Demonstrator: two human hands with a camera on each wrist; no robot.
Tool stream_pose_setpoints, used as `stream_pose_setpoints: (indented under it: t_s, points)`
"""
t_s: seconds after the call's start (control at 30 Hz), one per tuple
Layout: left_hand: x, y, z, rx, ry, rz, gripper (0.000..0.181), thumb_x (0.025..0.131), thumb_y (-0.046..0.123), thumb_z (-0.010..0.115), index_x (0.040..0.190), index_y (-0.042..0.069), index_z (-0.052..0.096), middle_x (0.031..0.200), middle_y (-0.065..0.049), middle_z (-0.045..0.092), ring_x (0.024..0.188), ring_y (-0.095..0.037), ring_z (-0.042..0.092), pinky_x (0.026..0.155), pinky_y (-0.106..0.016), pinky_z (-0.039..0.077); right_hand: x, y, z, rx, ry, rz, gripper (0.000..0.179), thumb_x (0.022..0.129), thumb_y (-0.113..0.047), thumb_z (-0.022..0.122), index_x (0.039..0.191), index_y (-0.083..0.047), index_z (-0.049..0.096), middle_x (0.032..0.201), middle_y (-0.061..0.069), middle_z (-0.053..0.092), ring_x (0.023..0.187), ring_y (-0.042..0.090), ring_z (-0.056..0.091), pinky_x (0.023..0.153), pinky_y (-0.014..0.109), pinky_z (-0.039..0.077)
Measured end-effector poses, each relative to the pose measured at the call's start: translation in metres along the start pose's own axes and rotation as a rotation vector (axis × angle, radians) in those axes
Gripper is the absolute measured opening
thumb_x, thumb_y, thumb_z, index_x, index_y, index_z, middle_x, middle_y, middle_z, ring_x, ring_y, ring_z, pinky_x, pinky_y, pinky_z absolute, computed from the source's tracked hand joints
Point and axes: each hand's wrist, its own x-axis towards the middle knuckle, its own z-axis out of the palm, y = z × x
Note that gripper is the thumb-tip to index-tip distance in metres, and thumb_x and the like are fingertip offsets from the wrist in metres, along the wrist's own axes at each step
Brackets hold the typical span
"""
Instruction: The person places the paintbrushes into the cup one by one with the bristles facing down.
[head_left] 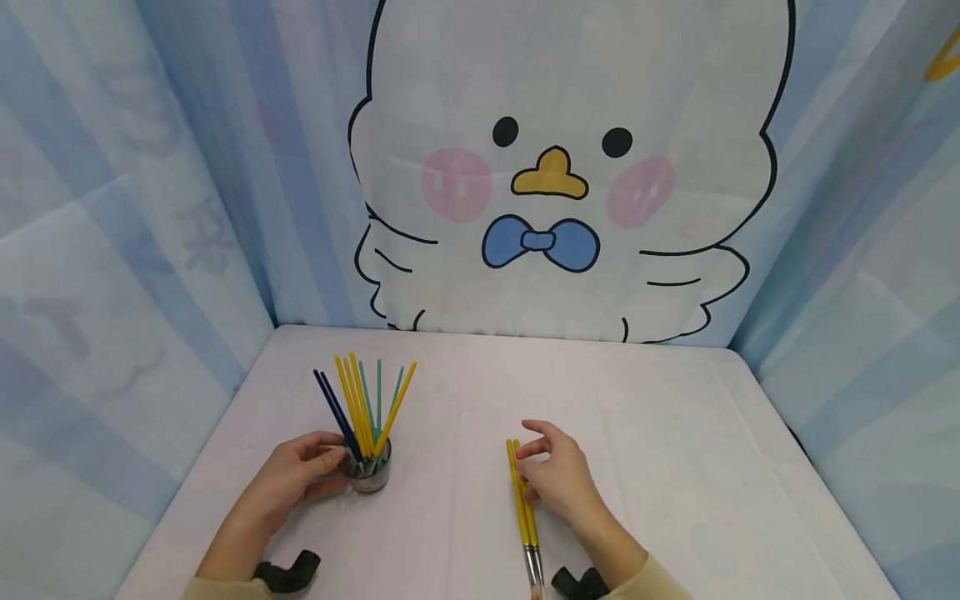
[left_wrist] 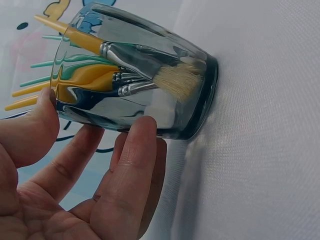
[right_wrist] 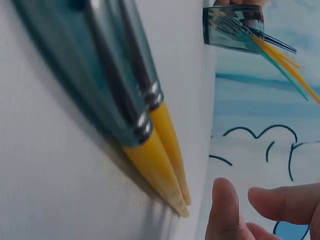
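Note:
A clear glass [head_left: 367, 481] stands upright on the table's left half, holding several paintbrushes [left_wrist: 180, 80] bristles down, with yellow, teal and dark blue handles. My left hand [head_left: 281, 479] is at the glass's left side. In the left wrist view its fingertips touch the glass wall and the thumb is by the rim; the fingers look relaxed, not wrapped round it. Two yellow-handled paintbrushes [head_left: 519, 504] lie side by side on the table. Over their handles hovers my right hand [head_left: 561, 475]; the right wrist view shows its thumb and forefinger [right_wrist: 287, 202] apart, nothing pinched.
A pale cloth covers the table [head_left: 667, 467]. Behind it hangs a curtain [head_left: 555, 300] printed with a white cartoon bird, and striped curtains flank both sides. Black curved pieces [head_left: 291, 573] show beside both wrists.

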Motion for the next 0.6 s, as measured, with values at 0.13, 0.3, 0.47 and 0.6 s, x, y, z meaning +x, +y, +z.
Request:
stream_pose_setpoints:
  t_s: [0.13,0.3,0.47,0.6]
  points:
    - [0.0004,-0.0001,0.0006,-0.001,-0.001,-0.001,0.039,0.109,0.013,0.064,0.142,-0.008,0.059,0.134,-0.023,0.067,0.109,-0.020,0.071,0.093,-0.042,0.069,0.0007,0.0022,-0.0048,-0.074,0.010,0.009,0.062,0.091,0.002,0.074,0.150,-0.009,0.059,0.102,0.011,0.073,0.062,0.023,0.067,0.056,0.034,0.066]
    - [0.0007,0.0004,0.0004,-0.007,0.000,-0.007,0.039,0.109,0.012,0.064,0.142,-0.008,0.059,0.132,-0.022,0.067,0.107,-0.019,0.071,0.093,-0.042,0.069,0.0020,0.0053,-0.0074,-0.130,0.011,0.051,0.061,0.091,0.000,0.076,0.148,-0.010,0.061,0.099,0.008,0.070,0.063,0.021,0.064,0.055,0.032,0.065]
    - [0.0002,0.0018,0.0001,0.000,0.005,-0.011,0.039,0.109,0.012,0.064,0.142,-0.008,0.059,0.132,-0.023,0.067,0.106,-0.019,0.071,0.092,-0.042,0.069,0.0031,0.0081,-0.0091,-0.182,-0.008,0.076,0.060,0.089,0.001,0.077,0.146,-0.008,0.062,0.094,0.007,0.069,0.058,0.020,0.061,0.052,0.030,0.062]
    - [0.0006,0.0020,0.0000,0.008,0.008,-0.014,0.038,0.109,0.012,0.064,0.142,-0.007,0.060,0.132,-0.023,0.067,0.105,-0.019,0.071,0.091,-0.041,0.070,0.0040,0.0105,-0.0097,-0.216,-0.026,0.093,0.062,0.087,0.002,0.078,0.146,-0.008,0.062,0.092,0.006,0.068,0.056,0.018,0.061,0.049,0.028,0.060]
